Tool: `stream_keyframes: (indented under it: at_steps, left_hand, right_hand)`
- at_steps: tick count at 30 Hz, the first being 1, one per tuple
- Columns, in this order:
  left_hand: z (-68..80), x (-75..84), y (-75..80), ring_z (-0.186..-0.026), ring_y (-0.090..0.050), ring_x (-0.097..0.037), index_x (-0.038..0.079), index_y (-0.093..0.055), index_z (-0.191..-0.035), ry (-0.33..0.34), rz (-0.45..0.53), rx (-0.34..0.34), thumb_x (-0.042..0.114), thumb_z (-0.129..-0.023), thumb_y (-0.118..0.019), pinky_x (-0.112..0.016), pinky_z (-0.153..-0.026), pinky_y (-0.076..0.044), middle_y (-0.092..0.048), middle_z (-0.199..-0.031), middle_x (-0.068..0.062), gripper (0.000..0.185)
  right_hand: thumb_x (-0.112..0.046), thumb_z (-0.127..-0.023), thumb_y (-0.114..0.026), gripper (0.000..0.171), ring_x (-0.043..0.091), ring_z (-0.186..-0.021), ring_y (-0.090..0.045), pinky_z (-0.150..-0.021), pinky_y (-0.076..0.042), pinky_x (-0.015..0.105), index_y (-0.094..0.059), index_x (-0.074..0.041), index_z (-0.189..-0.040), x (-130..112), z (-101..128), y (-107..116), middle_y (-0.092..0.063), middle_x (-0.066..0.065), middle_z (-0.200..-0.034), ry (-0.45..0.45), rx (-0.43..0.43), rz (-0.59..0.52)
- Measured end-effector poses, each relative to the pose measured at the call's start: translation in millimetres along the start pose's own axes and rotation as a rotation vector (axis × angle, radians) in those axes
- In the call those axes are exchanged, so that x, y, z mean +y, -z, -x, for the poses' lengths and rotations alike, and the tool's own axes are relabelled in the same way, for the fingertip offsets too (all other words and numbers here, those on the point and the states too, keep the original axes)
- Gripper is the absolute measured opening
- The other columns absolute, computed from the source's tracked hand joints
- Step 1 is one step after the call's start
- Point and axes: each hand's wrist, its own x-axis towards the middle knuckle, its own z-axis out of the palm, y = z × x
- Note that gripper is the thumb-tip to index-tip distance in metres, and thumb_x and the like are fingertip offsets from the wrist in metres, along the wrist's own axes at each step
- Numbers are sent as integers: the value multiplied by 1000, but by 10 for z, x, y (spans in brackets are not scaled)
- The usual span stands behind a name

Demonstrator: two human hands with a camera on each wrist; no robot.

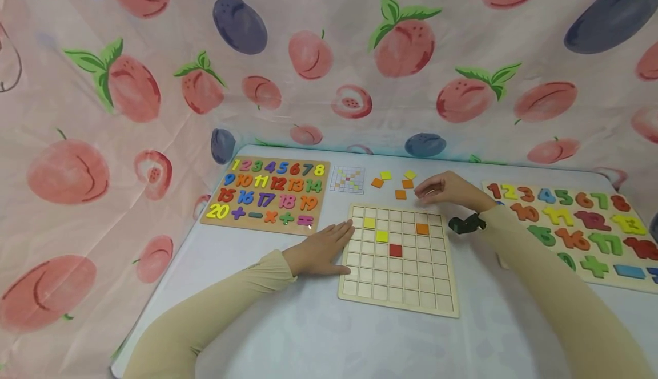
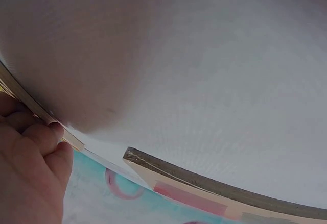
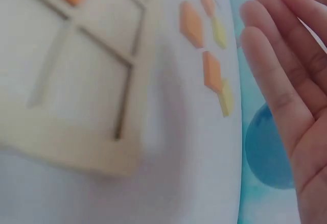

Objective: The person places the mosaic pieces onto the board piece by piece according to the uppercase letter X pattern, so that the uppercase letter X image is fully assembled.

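Note:
A pale wooden grid board lies in the middle of the table. It holds two yellow tiles, a red tile and an orange tile. My left hand rests flat on the table and touches the board's left edge. My right hand hovers beyond the board's far right corner, fingers straight and empty. Loose orange tiles and yellow tiles lie just left of it, also seen as a blurred orange tile in the right wrist view.
A number puzzle board sits at the far left, another number board at the right. A small pattern card lies behind the grid board. Fruit-print cloth walls the table in. A black wrist camera is strapped on my right arm.

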Motion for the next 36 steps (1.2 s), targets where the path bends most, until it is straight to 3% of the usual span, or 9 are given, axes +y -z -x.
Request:
stream_keyframes:
  at_steps: [6, 13, 26, 36]
  left_hand:
    - [2, -4, -21, -148, -6, -19, 7, -7, -152, 0, 11, -1, 66, -87, -44, -33, -122, -11, 0, -160, -8, 95]
    - [-1, 11, -25, -148, -6, -20, 7, -7, -152, -6, 21, 4, 65, -87, -45, -34, -122, -11, -1, -160, -8, 95]
    - [9, 26, 33, -148, -6, -20, 7, -7, -152, -2, 11, -6, 65, -88, -44, -33, -121, -11, -1, -160, -8, 94]
    - [19, 15, 31, -148, -6, -20, 7, -7, -152, 0, 8, -2, 64, -88, -45, -33, -121, -11, -1, -160, -9, 94]
  right_hand:
    - [-17, -80, -74, 36, 7, -92, -67, -85, -53, 23, -67, -1, -112, 31, -283, 20, -70, 16, -110, -29, -26, 100]
    - [-13, -77, -76, 40, 5, -86, -68, -78, -56, 23, -66, 4, -113, 134, -497, 5, -69, 19, -108, -51, -22, 81]
    - [-10, -75, -78, 29, 10, -80, -68, -71, -56, 23, -72, 1, -101, 190, -608, -57, -72, 18, -100, -8, -17, 194]
    - [-15, -69, -82, 27, 9, -75, -66, -70, -55, 26, -74, -4, -92, 119, -631, -100, -74, 10, -89, -50, 9, 305]
